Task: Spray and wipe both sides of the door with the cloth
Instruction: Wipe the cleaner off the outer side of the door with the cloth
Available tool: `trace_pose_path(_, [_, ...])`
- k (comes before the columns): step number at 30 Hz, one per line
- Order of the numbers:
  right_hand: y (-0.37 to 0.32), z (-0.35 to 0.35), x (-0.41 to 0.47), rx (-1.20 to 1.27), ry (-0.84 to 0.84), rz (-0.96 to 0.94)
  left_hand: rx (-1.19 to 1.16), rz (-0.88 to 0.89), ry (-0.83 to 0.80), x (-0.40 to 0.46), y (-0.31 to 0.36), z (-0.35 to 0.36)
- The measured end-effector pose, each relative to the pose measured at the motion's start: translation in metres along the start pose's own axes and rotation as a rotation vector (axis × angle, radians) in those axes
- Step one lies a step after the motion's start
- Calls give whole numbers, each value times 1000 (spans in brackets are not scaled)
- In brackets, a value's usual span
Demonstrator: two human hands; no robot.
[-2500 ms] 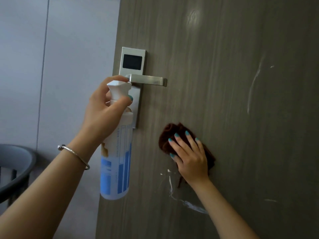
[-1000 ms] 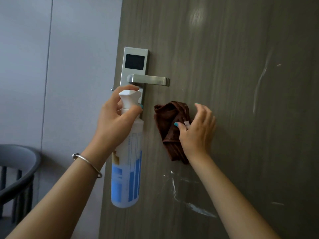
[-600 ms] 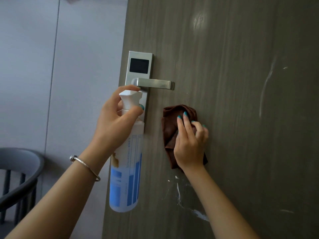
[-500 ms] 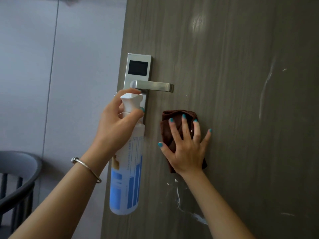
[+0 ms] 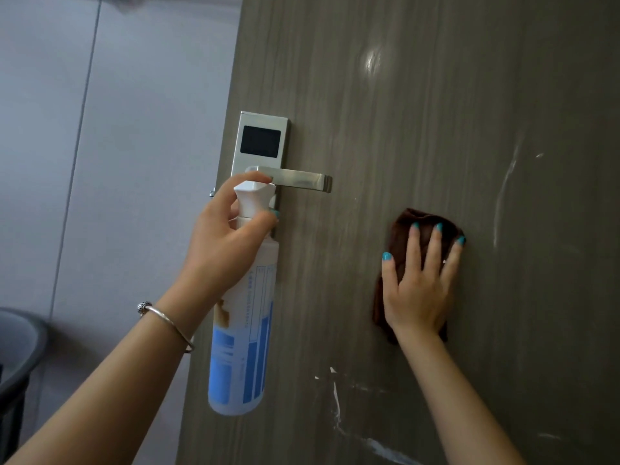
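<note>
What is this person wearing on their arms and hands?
Both forearms are bare, with no sleeves in view. The left hand has a thin silver bangle with a small bead at the wrist. The right hand has a small ring on one finger. The nails on both hands are painted turquoise.

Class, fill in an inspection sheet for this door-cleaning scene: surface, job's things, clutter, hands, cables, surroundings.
Surface: grey-brown wood-grain door, white streaks at lower middle and right.
Job's things: crumpled brown cloth flat on the door; white spray bottle with blue label, upright.
Clutter: nothing seen.
Hands: left hand holds the bottle's neck; right hand presses the cloth, fingers straight.
Cables: nothing seen.
Surroundings: silver lever handle with card-reader plate; pale wall; dark chair.
</note>
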State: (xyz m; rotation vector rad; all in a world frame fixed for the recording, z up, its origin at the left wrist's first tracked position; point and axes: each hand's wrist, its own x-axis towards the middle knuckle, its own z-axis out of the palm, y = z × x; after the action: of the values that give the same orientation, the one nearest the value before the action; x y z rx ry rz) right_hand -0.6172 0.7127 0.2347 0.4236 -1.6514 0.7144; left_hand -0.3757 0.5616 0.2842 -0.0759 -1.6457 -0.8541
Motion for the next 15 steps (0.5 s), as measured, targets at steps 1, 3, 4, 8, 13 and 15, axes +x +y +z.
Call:
trace_pose_path(1, [-9, 2, 2, 9, 5, -5, -3, -3, 9, 1, -2, -2])
trace_pose_path(3, [-28, 5, 10, 37, 28, -64, 4, -5, 17, 4, -4, -5])
trace_pose_path(4, [-41, 7, 14, 44, 41, -105, 10, -2, 17, 5, -5, -7])
trace_pose_path(8, [-98, 13, 14, 54, 19, -391, 8, 22, 15, 11, -3, -5])
trace_pose_path(13, [-81, 15, 29, 42, -31, -581, 11, 37, 11, 19, 2, -3])
trace_pose_path(15, [-40, 10, 52, -16, -1, -443, 16, 45, 6, 21, 1, -2])
